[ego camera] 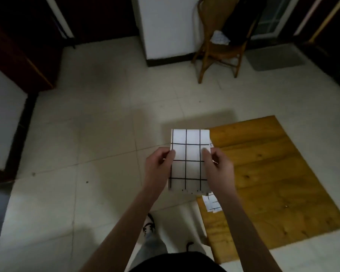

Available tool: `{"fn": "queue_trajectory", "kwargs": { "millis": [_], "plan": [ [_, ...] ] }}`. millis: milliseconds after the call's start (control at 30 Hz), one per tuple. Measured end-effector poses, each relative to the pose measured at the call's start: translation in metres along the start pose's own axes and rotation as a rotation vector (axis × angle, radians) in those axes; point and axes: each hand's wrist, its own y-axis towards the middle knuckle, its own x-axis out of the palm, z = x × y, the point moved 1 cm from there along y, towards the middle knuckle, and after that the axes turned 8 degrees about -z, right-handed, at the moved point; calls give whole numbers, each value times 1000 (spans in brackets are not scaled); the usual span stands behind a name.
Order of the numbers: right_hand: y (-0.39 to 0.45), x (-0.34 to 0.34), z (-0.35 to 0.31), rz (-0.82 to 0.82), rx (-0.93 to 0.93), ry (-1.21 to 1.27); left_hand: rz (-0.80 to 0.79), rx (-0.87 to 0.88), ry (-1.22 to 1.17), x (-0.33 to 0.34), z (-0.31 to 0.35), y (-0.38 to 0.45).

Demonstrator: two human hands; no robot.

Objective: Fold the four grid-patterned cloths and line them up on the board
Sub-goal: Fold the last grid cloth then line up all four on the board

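Now, cloth in hand: folded grid-patterned cloth [188, 160] held in air, over board's left edge.
Hands: left hand [159, 163] & right hand [217, 163] each pinch a side edge.
Board: wooden board [263, 173] on floor, right; one other grid cloth [212, 204] at near-left edge.
Progress: early/mid; no line-up visible yet, other cloths not seen.

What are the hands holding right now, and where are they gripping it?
A folded white cloth with black grid lines. The left hand pinches its left edge, the right hand its right edge, both near the upper half.
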Motion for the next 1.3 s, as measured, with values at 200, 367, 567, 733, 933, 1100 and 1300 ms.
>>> {"fn": "queue_trajectory", "kwargs": {
  "millis": [200,367,567,733,933,1100,1300],
  "plan": [
    [1,9,-12,257,99,34,-295,56,-35,-6,2,49],
    [-23,-10,-12,435,184,82,-521,34,-76,18,10,56],
    [-63,-46,3,634,239,130,-722,55,-49,70,16,38],
    [-100,-71,27,738,264,192,-814,48,-13,108,11,13],
    [-140,-80,51,801,324,225,-913,39,32,139,-2,-15],
    [-162,-78,65,866,401,237,-1022,50,97,153,-17,-25],
    [-173,-65,85,998,485,288,-1143,41,193,167,-40,-19]
  ]
}}
